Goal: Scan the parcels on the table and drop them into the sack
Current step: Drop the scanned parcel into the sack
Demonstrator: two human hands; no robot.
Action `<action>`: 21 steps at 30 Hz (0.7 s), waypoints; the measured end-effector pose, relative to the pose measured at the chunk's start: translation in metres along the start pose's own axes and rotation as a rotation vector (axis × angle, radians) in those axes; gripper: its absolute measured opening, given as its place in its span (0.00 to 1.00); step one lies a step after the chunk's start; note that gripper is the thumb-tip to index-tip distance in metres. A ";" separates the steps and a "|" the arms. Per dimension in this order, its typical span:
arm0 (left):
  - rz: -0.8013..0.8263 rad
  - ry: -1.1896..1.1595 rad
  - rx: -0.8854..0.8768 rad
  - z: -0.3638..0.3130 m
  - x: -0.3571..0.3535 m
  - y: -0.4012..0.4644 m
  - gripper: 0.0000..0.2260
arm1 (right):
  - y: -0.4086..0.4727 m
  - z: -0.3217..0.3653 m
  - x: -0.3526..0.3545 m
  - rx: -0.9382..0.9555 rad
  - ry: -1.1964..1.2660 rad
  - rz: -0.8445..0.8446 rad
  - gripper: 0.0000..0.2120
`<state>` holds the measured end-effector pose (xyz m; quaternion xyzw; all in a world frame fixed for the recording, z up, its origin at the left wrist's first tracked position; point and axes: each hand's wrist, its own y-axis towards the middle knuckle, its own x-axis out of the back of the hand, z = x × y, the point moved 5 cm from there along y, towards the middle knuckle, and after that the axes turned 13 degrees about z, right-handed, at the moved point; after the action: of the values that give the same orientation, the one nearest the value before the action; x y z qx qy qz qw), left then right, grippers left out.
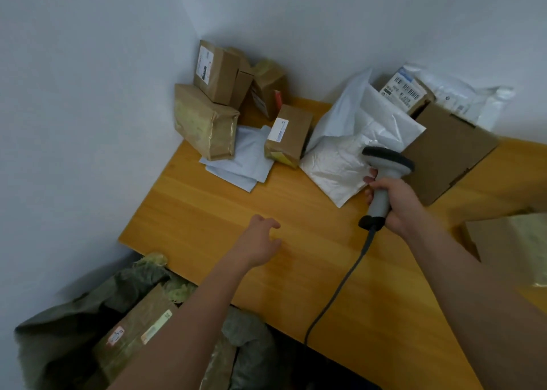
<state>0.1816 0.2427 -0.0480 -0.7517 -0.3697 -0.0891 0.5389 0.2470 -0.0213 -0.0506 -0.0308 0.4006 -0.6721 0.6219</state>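
My right hand (pixel 396 203) grips the handle of a grey barcode scanner (pixel 384 165) above the wooden table (pixel 207 212), its head over a white padded mailer (pixel 340 167). My left hand (pixel 260 238) hovers over bare tabletop with loosely spread fingers, holding nothing. Cardboard parcels are piled in the far corner: a tape-wrapped box (pixel 204 123), a labelled box (pixel 217 71) and a small labelled box (pixel 288 135). A grey flat mailer (pixel 242 165) lies under them. The dark green sack (pixel 74 327) stands open below the table's left edge, with a taped parcel (pixel 139 324) inside.
A large flat cardboard box (pixel 450 150) lies to the right of the scanner. Behind it lean white plastic mailers (pixel 461 94) and a barcoded box (pixel 405 89). Another taped parcel (pixel 512 247) sits at the right edge. The scanner cable (pixel 340 289) trails off the front edge. Walls close the corner.
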 end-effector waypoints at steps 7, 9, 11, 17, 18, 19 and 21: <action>-0.106 0.309 -0.205 -0.067 -0.031 0.047 0.29 | -0.060 -0.012 0.031 -0.031 -0.403 -0.125 0.20; -0.174 0.393 -0.249 -0.090 -0.035 0.069 0.32 | -0.073 -0.010 0.038 -0.036 -0.454 -0.108 0.18; -0.193 0.449 -0.225 -0.103 -0.039 0.092 0.34 | -0.086 -0.005 0.044 -0.016 -0.487 -0.089 0.14; -0.289 0.513 -0.140 -0.106 -0.048 0.104 0.31 | -0.109 0.004 0.064 0.036 -0.476 -0.117 0.15; -0.308 0.511 -0.137 -0.106 -0.049 0.098 0.28 | -0.112 0.003 0.065 0.041 -0.457 -0.130 0.15; -0.314 0.496 -0.130 -0.105 -0.051 0.090 0.24 | -0.115 0.001 0.064 0.045 -0.438 -0.143 0.15; -0.324 0.477 -0.111 -0.097 -0.060 0.072 0.16 | -0.119 -0.002 0.062 0.055 -0.406 -0.173 0.14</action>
<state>0.2118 0.1196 -0.0943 -0.6688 -0.3424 -0.3684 0.5475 0.1350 -0.0845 -0.0114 -0.1826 0.2448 -0.7136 0.6305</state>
